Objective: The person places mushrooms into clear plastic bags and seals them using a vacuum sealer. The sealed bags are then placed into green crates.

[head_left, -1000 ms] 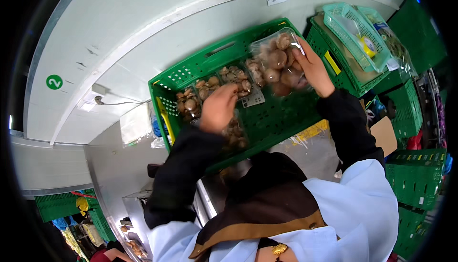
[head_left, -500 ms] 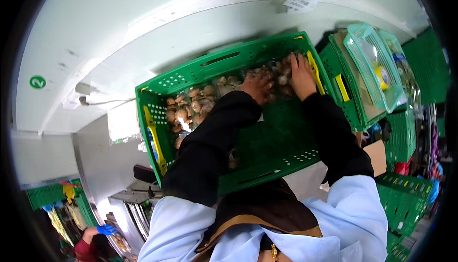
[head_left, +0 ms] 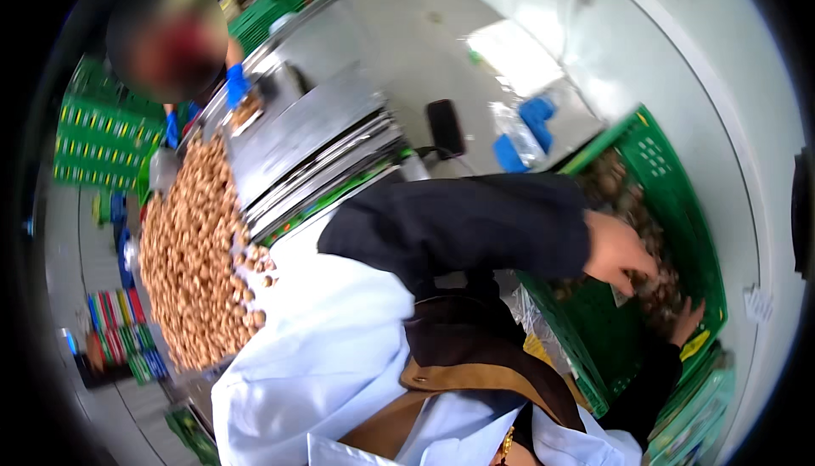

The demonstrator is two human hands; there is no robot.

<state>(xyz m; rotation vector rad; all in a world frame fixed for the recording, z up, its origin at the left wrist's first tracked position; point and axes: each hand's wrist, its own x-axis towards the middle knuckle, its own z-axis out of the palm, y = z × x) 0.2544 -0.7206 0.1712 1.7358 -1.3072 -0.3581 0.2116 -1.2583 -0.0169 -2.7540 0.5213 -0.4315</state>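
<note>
Brown mushrooms in clear packs (head_left: 607,179) lie along the far side of a deep green crate (head_left: 692,203). My left hand (head_left: 620,252) reaches over the near side and rests on the packs, its fingers bent and apart from the thumb. A small pale patch, too blurred to name, shows under that thumb. At the crate's right end, my right hand (head_left: 688,322) lies against the packs beside the yellow handle (head_left: 696,345), its visible fingers stretched out. The crate's own wall and my dark sleeve hide part of that arm.
To the left, loose brown mushrooms (head_left: 199,245) are heaped on a table beside stacked metal trays (head_left: 314,143). A co-worker's blue-gloved hand (head_left: 238,86) is beyond them. A phone (head_left: 446,129) and blue objects (head_left: 535,122) lie on the metal surface by the crate.
The view has swung left, bringing the mushroom heap and co-worker into sight and putting the crate on the right. Both my hands remain inside the crate on the packs.
</note>
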